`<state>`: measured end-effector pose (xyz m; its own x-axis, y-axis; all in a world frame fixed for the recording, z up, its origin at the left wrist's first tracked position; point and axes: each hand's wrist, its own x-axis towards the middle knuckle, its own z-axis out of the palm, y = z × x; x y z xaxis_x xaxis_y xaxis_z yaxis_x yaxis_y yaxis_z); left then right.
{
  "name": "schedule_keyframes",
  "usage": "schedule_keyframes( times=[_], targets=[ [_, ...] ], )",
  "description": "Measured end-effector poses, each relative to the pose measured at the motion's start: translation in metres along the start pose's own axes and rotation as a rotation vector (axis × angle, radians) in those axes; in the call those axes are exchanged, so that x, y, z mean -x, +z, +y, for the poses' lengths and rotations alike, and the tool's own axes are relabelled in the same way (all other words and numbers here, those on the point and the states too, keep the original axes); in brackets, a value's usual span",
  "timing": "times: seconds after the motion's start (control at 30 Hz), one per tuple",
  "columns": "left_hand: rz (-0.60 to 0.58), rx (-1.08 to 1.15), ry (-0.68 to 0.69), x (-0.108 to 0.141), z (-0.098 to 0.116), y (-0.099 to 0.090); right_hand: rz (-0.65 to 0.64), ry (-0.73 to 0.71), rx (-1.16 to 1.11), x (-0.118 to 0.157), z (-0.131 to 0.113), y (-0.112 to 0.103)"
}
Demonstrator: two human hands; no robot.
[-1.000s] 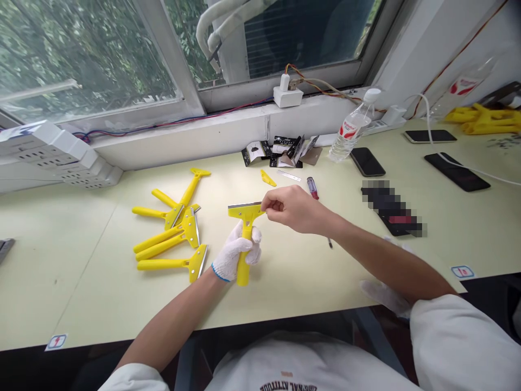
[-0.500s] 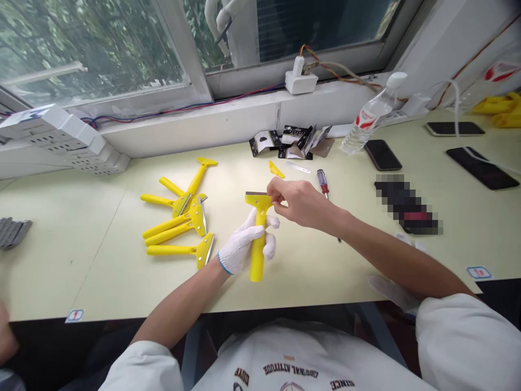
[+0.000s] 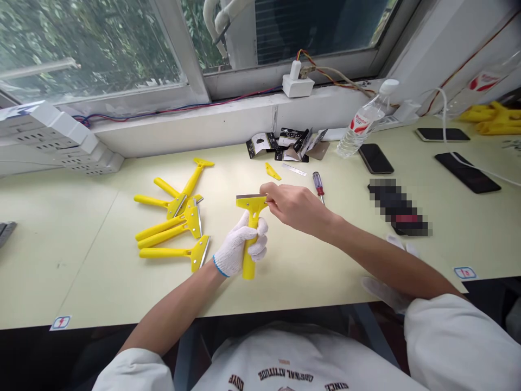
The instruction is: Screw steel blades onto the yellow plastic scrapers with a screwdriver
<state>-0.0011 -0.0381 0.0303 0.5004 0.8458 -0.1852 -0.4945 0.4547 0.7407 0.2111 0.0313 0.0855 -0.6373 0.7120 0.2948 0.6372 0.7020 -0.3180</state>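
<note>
Gloved left hand (image 3: 240, 247) clamped round yellow plastic scraper handle (image 3: 249, 265), bare right hand (image 3: 295, 208) pinching scraper head (image 3: 251, 203). Feels light, stiff; grab handle, avoid sharp steel blade (image 3: 251, 196).

Gloved left hand (image 3: 238, 247) grips a yellow razor scraper (image 3: 249, 205) by its handle; bare right hand (image 3: 297, 208) pinches the scraper's head. Further scrapers (image 3: 171, 252) lie leftward on the surface (image 3: 81, 282); a screwdriver (image 3: 318, 183) sits just beyond the right hand.
</note>
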Motion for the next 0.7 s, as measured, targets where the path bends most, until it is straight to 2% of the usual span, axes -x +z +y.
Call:
schedule_keyframes(
  times=[0.13, 0.3, 0.37, 0.5, 0.7],
  targets=[
    [-0.012, 0.030, 0.014, 0.000, 0.001, 0.002, 0.054, -0.106, 0.247, 0.001, -0.003, 0.007],
    [-0.011, 0.072, 0.025, -0.001, 0.000, 0.003, 0.371, -0.280, 0.473, 0.001, -0.006, 0.024],
    [-0.013, 0.088, 0.031, -0.002, 0.000, 0.002, 0.454, -0.318, 0.522, 0.001, -0.005, 0.029],
    [-0.020, 0.089, 0.038, -0.003, -0.002, -0.002, 0.505, -0.330, 0.556, 0.001, -0.003, 0.033],
    [-0.021, 0.075, 0.034, -0.004, -0.004, -0.001, 0.487, -0.354, 0.522, 0.000, -0.001, 0.034]
  ],
)
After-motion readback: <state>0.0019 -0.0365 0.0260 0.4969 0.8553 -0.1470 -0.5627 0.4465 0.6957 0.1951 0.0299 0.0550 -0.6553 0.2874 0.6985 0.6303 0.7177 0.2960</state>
